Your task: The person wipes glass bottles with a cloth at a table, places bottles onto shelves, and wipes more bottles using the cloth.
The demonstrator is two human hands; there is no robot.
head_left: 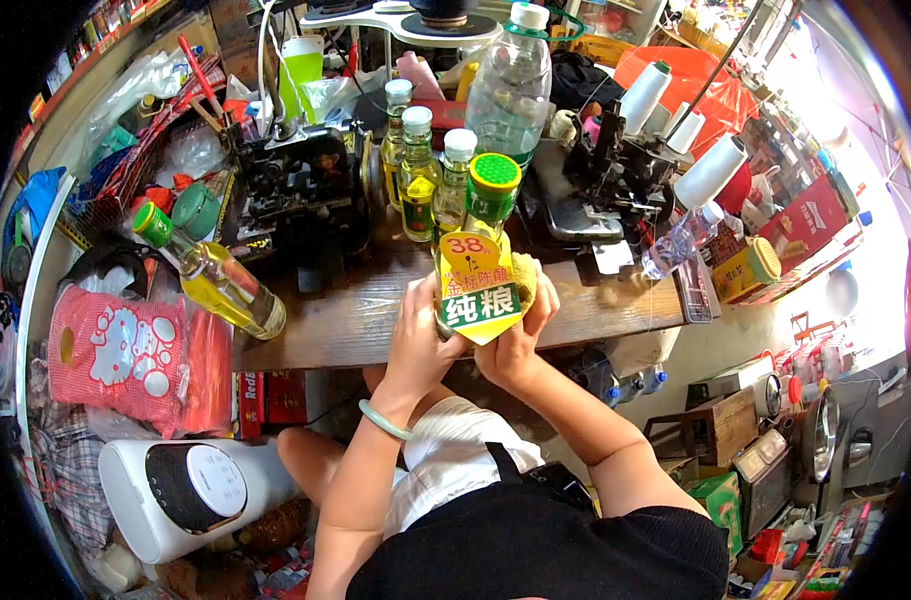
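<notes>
In the head view my left hand (423,325) is closed around the side of a green-capped glass bottle (493,195), at the front edge of the wooden table. A yellow and green paper tag (479,290) hangs from its neck and hides most of the body. My right hand (521,335) is closed on a yellowish-brown cloth (524,275), pressed against the bottle's right side. Just behind stand several white-capped bottles (417,175) of yellowish liquid. To the left, another green-capped bottle (216,275) appears tilted in the view.
Dark sewing machines (301,190) stand at the left and right of the wooden table (366,335). A large clear plastic bottle (509,90) is at the back. White thread cones (711,170) rise at right. A white appliance (181,495) sits below left, near a pink bag (121,355).
</notes>
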